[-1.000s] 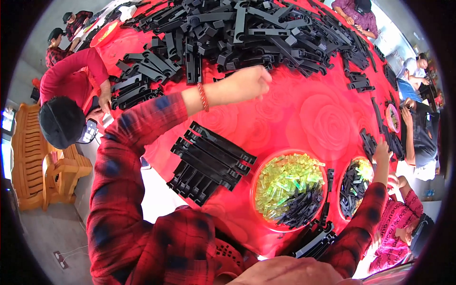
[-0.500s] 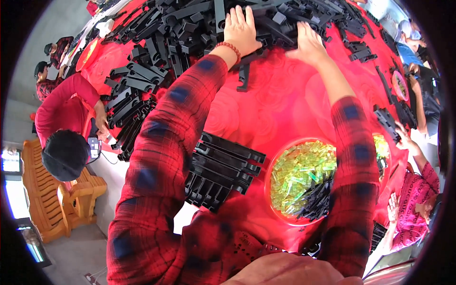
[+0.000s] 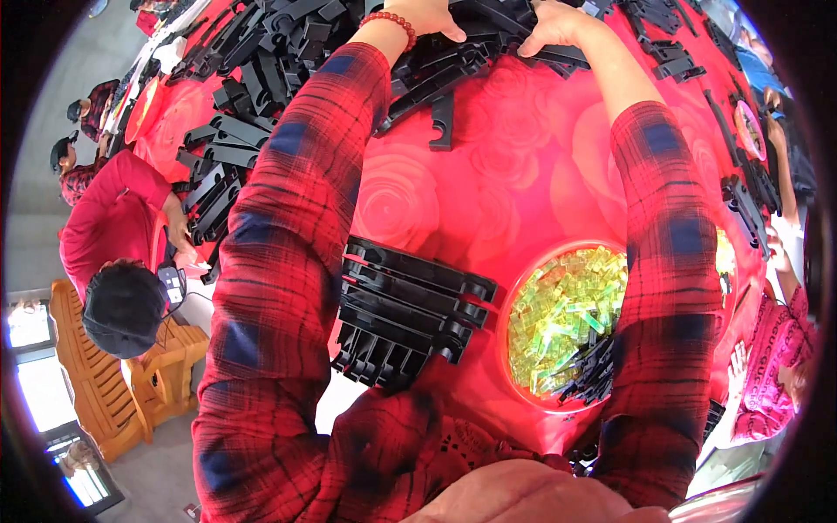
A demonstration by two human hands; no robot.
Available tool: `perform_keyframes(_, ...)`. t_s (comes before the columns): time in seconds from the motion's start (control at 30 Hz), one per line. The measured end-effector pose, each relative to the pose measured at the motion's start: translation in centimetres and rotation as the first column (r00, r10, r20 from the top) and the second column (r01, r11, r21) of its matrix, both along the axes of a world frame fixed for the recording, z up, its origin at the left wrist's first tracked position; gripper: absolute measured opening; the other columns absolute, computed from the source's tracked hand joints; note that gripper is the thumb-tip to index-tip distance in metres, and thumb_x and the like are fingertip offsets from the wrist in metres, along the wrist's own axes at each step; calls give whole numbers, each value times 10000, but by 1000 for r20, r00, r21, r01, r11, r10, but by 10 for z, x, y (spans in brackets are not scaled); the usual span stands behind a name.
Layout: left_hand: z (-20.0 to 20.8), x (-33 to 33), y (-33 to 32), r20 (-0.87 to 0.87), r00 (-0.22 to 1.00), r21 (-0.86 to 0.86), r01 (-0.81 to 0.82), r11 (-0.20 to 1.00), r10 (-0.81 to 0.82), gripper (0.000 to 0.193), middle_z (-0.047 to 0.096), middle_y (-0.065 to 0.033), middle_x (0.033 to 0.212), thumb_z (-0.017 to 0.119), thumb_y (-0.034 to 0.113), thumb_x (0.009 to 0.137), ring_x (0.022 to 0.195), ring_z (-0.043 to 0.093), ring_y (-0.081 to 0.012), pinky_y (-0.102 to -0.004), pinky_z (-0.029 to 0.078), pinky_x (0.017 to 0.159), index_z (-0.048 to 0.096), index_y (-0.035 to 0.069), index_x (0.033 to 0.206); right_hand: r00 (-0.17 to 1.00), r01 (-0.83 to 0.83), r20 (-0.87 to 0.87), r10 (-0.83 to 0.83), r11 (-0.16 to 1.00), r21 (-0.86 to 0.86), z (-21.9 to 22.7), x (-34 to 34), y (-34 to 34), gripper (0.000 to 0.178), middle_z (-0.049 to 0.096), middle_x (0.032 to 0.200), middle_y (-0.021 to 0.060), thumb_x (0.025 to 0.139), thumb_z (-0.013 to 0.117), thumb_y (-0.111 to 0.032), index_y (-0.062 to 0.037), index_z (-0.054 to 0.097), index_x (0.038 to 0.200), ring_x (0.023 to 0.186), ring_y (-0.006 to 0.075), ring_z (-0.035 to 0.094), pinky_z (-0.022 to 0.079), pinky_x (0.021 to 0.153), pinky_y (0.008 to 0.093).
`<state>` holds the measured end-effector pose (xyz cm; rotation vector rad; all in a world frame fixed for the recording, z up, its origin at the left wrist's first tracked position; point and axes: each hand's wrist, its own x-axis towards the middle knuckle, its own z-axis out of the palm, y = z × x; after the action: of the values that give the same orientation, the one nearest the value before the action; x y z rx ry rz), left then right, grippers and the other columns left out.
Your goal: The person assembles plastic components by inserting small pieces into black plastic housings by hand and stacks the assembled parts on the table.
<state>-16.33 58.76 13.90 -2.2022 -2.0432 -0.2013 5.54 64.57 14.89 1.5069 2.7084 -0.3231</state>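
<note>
Both my arms reach to the far side of the red table. My left hand point(image 3: 420, 16), with a red bead bracelet at its wrist, lies over the heap of black plastic parts point(image 3: 305, 39). Its thumb is stretched out, and its other fingers run past the top edge. My right hand point(image 3: 565, 24) is open at the heap's near right edge, thumb spread from the fingers, touching black parts. Between my forearms, close to me, lies a row of long black plastic parts point(image 3: 414, 301) side by side. A single black part point(image 3: 442, 120) lies just below the heap.
Right of the row, a red-rimmed basin point(image 3: 513, 349) holds yellow-green translucent pieces point(image 3: 562, 296) and thin black pieces point(image 3: 588, 370). A person in a dark cap point(image 3: 124, 305) sits at the left by a wooden bench point(image 3: 96, 366). Others sit around the table's right side.
Both hands have moved farther away, partly past the top edge. Black parts near the left hand have shifted toward me, and the view has shifted slightly.
</note>
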Motion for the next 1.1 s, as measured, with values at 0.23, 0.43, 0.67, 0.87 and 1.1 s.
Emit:
perform_keyframes(0.23, -16, 8, 6, 250, 961, 63, 106, 992, -118, 831, 691, -252, 1041, 880, 369, 631, 995, 673, -402, -451, 533, 875, 503, -7, 1270, 839, -332, -441, 319, 942, 49, -33, 51, 7, 734, 690, 1137, 199, 565, 853, -380, -11, 644, 1164, 1066, 332, 659, 522, 910, 408)
perform_keyframes(0.43, -21, 21, 11, 379, 919, 23, 111, 994, -111, 739, 689, -251, 1024, 861, 343, 650, 998, 667, -415, -467, 532, 870, 522, 13, 1218, 974, 14, -224, -24, 999, -48, -46, 47, -8, 887, 674, 1171, 218, 598, 827, -259, 47, 501, 1365, 1117, 312, 637, 463, 1001, 381)
perform_keyframes(0.67, -9, 45, -12, 326, 938, -46, 142, 989, -119, 670, 700, -229, 990, 826, 283, 661, 965, 681, -401, -466, 541, 839, 538, 87, 1233, 963, -10, -269, -15, 996, -91, -49, 69, -26, 791, 679, 1163, 210, 613, 824, -236, 49, 546, 1297, 1104, 317, 641, 482, 965, 370)
perform_keyframes(0.87, -11, 76, -19, 340, 919, -2, 211, 978, -198, 608, 705, -220, 959, 761, 212, 685, 936, 686, -400, -476, 544, 812, 539, 92, 1238, 969, 81, -244, -36, 981, 176, -55, 105, -54, 674, 672, 1133, 231, 666, 779, -251, 47, 567, 1232, 1085, 366, 637, 501, 941, 418)
perform_keyframes(1.1, -27, 143, -19, 465, 851, -34, 294, 955, -245, 372, 685, -262, 984, 589, 150, 822, 961, 671, -420, -508, 516, 817, 550, 69, 1183, 987, 144, 38, -157, 961, 238, -49, 179, -64, 613, 657, 1146, 235, 669, 778, -257, 18, 571, 1176, 1114, 370, 619, 504, 948, 456)
